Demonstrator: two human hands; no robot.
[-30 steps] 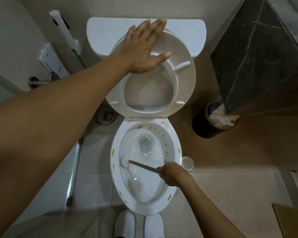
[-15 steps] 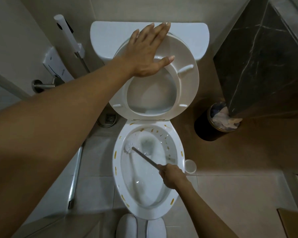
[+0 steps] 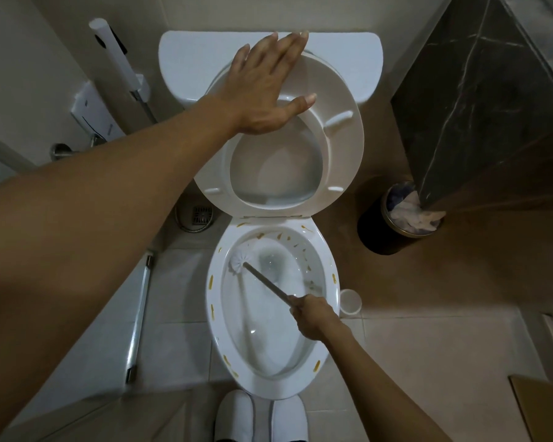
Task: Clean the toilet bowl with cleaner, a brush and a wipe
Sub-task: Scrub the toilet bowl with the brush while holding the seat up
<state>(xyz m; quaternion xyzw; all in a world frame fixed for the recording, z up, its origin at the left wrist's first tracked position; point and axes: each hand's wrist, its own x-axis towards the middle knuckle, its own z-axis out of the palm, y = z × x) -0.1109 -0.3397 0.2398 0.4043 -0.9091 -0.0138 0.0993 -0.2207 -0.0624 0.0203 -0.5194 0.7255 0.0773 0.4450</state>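
I see the left hand (image 3: 265, 87) flat, fingers straight, pressing the raised seat (image 3: 342, 145). Right hand (image 3: 313, 317) clamps the brush (image 3: 241, 258) handle; head at the bowl (image 3: 216, 301) back-left wall.

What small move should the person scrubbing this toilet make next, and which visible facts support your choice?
Probably sweep the brush head along the upper rim of the toilet bowl, where yellow-brown streaks show. The right hand grips the handle, with the head against the bowl's upper-left wall. The left hand rests flat on the raised seat, holding it up, so the rim is reachable.
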